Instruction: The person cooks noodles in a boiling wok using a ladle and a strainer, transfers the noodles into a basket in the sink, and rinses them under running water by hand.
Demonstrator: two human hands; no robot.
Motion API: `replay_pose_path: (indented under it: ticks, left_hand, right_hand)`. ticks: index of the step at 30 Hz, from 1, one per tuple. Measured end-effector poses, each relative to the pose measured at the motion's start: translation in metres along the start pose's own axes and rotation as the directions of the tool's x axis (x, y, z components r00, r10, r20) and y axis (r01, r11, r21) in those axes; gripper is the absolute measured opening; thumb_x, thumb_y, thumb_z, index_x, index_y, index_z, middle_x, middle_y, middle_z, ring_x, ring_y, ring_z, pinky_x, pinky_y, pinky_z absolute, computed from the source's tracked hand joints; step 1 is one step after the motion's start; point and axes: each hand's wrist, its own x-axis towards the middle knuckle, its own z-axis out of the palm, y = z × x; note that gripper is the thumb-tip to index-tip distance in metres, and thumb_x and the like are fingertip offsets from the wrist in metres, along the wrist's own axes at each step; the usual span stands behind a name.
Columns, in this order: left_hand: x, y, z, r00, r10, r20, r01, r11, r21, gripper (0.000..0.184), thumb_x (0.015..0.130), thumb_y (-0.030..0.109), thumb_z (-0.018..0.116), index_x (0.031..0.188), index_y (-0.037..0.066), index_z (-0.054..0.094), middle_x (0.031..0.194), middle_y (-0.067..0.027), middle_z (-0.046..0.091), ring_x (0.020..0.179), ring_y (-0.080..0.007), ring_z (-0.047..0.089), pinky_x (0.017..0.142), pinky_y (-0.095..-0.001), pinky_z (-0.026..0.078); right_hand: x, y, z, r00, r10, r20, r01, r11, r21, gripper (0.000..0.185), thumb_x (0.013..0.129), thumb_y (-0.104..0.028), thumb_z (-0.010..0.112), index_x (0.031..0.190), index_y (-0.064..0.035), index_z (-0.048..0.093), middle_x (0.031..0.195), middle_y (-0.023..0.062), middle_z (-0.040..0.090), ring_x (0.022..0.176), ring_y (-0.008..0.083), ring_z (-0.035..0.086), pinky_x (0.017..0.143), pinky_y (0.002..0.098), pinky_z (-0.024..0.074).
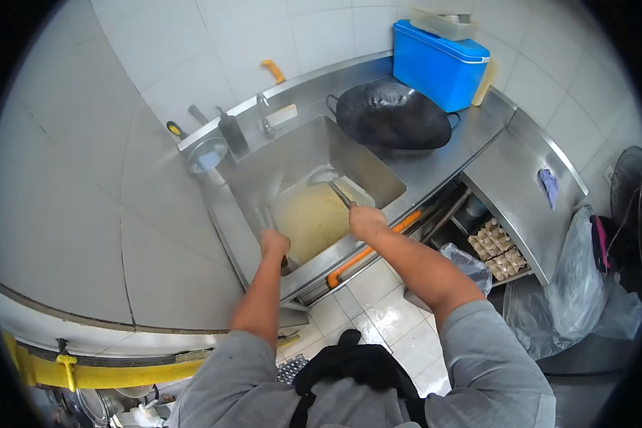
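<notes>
A steel sink [249,171] holds a wide pale-rimmed tub [364,196] with a yellowish mass [314,217] in it, too hazy to name. My right hand [367,222] is closed round the dark handle of a long utensil [341,194], which slants to the upper left. A round shiny part [324,175] lies by its far end; whether the two join is unclear. At the sink's left front, my left hand [274,244] is wrapped round a dark handle [285,262]. What extends beyond that hand is blurred and hard to make out.
A black wok [392,118] sits on the counter right of the sink, before a blue cooler [439,64]. Behind the sink stand a faucet [265,118] and dark bottle [232,130]. Egg trays [498,250] fill a lower shelf. An orange pipe [349,266] runs below the sink's front edge.
</notes>
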Motion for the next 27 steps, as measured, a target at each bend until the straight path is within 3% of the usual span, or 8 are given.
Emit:
replay_pose_path:
  ticks: [3,4,5,6,8,12,21,27]
  left_hand:
    - [-0.044,0.004,-0.022,0.991,0.022,-0.132,-0.049,0.978,-0.204,0.040,0.069,0.005,0.064,0.101,-0.015,0.052,0.086,-0.0291,0.063,0.084,-0.0394,0.065,0.070,-0.0386,0.052]
    - [-0.055,0.004,-0.025,0.991,0.017,-0.135,-0.047,0.974,-0.222,0.040,0.069,0.005,0.064,0.101,-0.015,0.052,0.086,-0.0291,0.063,0.084,-0.0394,0.065,0.070,-0.0386,0.052]
    - [-0.066,0.002,-0.030,1.000,-0.001,-0.026,-0.008,0.943,-0.333,0.038,0.068,0.005,0.065,0.097,-0.015,0.051,0.083,-0.0285,0.063,0.080,-0.0385,0.065,0.068,-0.0388,0.052]
    - [-0.080,-0.002,-0.035,0.997,-0.004,0.083,0.040,0.900,-0.433,0.036,0.066,0.005,0.065,0.094,-0.014,0.051,0.080,-0.0280,0.063,0.076,-0.0377,0.065,0.065,-0.0389,0.052]
    - [-0.143,-0.001,-0.070,0.996,0.054,0.066,-0.015,0.871,-0.491,0.034,0.066,0.006,0.066,0.090,-0.013,0.051,0.078,-0.0270,0.062,0.074,-0.0370,0.065,0.064,-0.0392,0.051]
    - [-0.215,-0.059,-0.093,0.953,0.295,0.074,-0.213,0.822,-0.527,0.031,0.064,0.009,0.066,0.086,-0.007,0.050,0.072,-0.0216,0.060,0.069,-0.0336,0.062,0.063,-0.0403,0.050]
    - [-0.423,-0.266,-0.222,0.759,0.491,0.427,-0.195,0.798,-0.570,0.043,0.069,0.012,0.071,0.099,-0.003,0.045,0.069,-0.0081,0.052,0.066,-0.0208,0.055,0.061,-0.0346,0.046]
    - [-0.484,-0.402,-0.262,0.777,0.533,0.334,-0.244,0.745,-0.621,0.045,0.066,0.015,0.072,0.099,-0.004,0.048,0.075,-0.0113,0.055,0.070,-0.0226,0.056,0.063,-0.0338,0.046]
  right_hand:
    - [-0.007,0.005,-0.001,0.974,-0.093,-0.207,0.085,0.995,-0.050,0.017,0.083,-0.009,0.053,0.094,-0.0001,0.061,0.092,0.0184,0.066,0.086,0.0295,0.066,0.071,0.0384,0.0534]
    - [-0.013,0.003,-0.008,1.000,0.029,-0.012,-0.021,0.908,0.419,0.012,0.084,-0.011,0.053,0.089,-0.0013,0.059,0.082,0.0142,0.063,0.071,0.0251,0.062,0.060,0.0363,0.0501]
    - [-0.021,0.000,-0.011,0.974,0.047,0.222,-0.205,0.608,0.767,0.010,0.086,-0.012,0.054,0.085,-0.0025,0.056,0.071,0.0100,0.060,0.057,0.0208,0.059,0.048,0.0341,0.0468]
    - [-0.037,-0.005,-0.013,0.975,0.044,0.218,-0.199,0.616,0.762,0.010,0.086,-0.012,0.054,0.085,-0.0025,0.056,0.071,0.0100,0.060,0.057,0.0208,0.059,0.048,0.0341,0.0468]
    - [-0.084,-0.015,-0.012,0.944,-0.019,0.328,-0.329,-0.027,0.944,0.016,0.088,-0.019,0.057,0.080,-0.0063,0.051,0.058,0.0009,0.043,0.042,0.0101,0.038,0.037,0.0258,0.0311]
    - [-0.206,-0.025,0.016,0.971,-0.085,0.224,-0.238,-0.247,0.939,0.011,0.086,-0.011,0.057,0.093,-0.0077,0.050,0.060,-0.0035,0.038,0.042,0.0070,0.033,0.038,0.0227,0.0266]
    - [-0.431,-0.039,0.113,0.976,0.049,0.214,-0.211,-0.054,0.976,0.014,0.084,-0.006,0.056,0.096,-0.0110,0.049,0.062,0.0007,0.044,0.038,0.0108,0.036,0.032,0.0270,0.0294]
    - [-0.531,-0.021,0.154,0.945,0.180,0.274,-0.325,0.419,0.848,0.015,0.080,-0.007,0.058,0.085,-0.0069,0.045,0.057,0.0035,0.045,0.037,0.0152,0.042,0.032,0.0291,0.0326]
